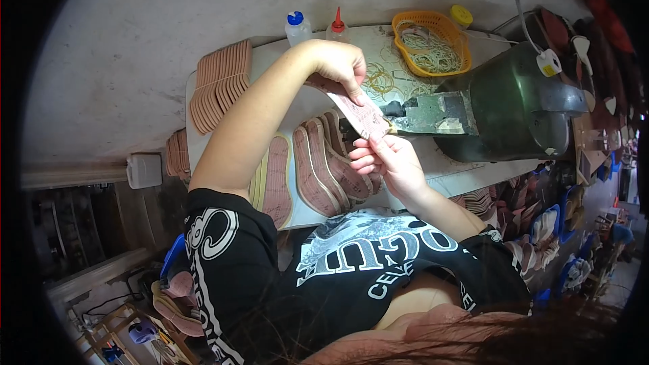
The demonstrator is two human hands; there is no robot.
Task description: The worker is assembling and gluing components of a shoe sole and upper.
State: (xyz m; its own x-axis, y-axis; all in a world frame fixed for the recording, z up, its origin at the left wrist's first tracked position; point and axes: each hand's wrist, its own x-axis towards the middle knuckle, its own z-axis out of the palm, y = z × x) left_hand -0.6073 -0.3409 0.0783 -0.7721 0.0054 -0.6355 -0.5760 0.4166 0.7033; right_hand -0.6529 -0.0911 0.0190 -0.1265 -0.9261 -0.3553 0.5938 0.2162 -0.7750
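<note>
A pinkish shoe insole (364,114) with dark marks on its face is held in both hands at the working end of a green machine (503,105). My left hand (338,67) reaches over from the far side, its thumb on the insole's face and its other fingers bent behind it. At the near end, my right hand (395,162) pinches the insole's edge between thumb and fingers, close to the machine's metal plate (436,115). Where the insole meets the machine is partly hidden. Below it, several pink insoles with pale edging (316,172) lie overlapping on the white table.
A banded stack of insoles (220,88) stands at the table's left. Along the back are a blue-capped bottle (297,27), a red-tipped bottle (338,29) and a yellow basket of thin strips (433,44). A lamp (517,0) on a bent neck hangs above the machine.
</note>
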